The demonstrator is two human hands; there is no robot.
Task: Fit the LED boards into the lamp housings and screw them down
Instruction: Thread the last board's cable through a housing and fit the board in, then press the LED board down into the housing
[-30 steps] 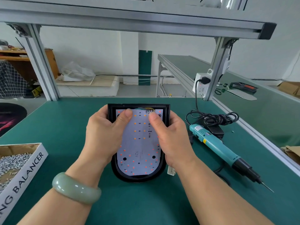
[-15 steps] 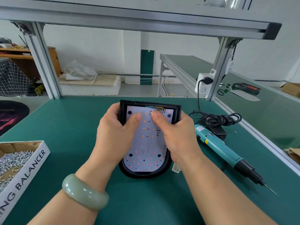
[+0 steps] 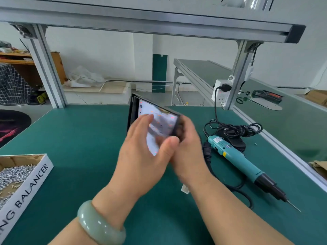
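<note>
Left wrist: a pale green bangle sits on the forearm, which comes in from the lower left and slants up toward the middle.
Right forearm: enters from the lower right and slants up-left; a small white connector shows just beneath the wrist.
Left grip: back of the hand to the camera, fingers fairly straight and laid against the face of the board, thumb up beside its lower part. It is spread out, not closed round anything, though motion blur softens the detail.
Right grip: close against the left one, fingers curled over the right edge of the housing and holding it.
Lamp housing: black, lifted off the surface between both hands and tilted, one corner pointing up and away.
LED board: white with red dots, lying inside the housing; blurred.
Left side: a cardboard box with screws in it, well apart from the hands.
Right side: a teal electric screwdriver lies on the surface near the right grip, tip pointing toward the near right.
Further right: its coiled black cable.
Far: a white socket on the aluminium post.
</note>
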